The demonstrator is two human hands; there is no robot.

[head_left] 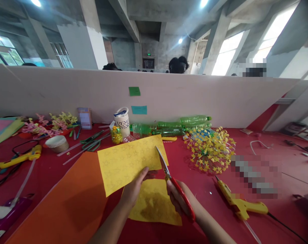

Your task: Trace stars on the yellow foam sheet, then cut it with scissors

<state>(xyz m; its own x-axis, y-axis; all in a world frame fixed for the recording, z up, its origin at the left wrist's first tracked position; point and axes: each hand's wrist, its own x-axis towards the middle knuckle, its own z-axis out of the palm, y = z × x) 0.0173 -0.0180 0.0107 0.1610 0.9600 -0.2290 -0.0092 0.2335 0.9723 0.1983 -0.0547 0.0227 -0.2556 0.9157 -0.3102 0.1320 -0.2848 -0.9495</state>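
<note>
My left hand [136, 187] grips the lower edge of a yellow sheet of paper [127, 159] with star outlines drawn on it, holding it above the table. Red-handled scissors [178, 189] are in my right hand [178, 195], their blades pointing up and left over the sheet's right end. Whether the blades are apart is hard to make out. Beneath both hands a second yellow sheet [157, 206] lies on the red table, partly in shadow. A large orange sheet [80, 193] spreads out to the left of my left hand.
A yellow glue gun [242, 203] lies at right, another [20, 159] at left. A cluster of yellow stars [210, 150] stands behind my right hand. Green plastic bottles [171, 130] and a white cup [122, 123] line the pale partition [103, 93]. Green-handled scissors [93, 144] lie left of the cup.
</note>
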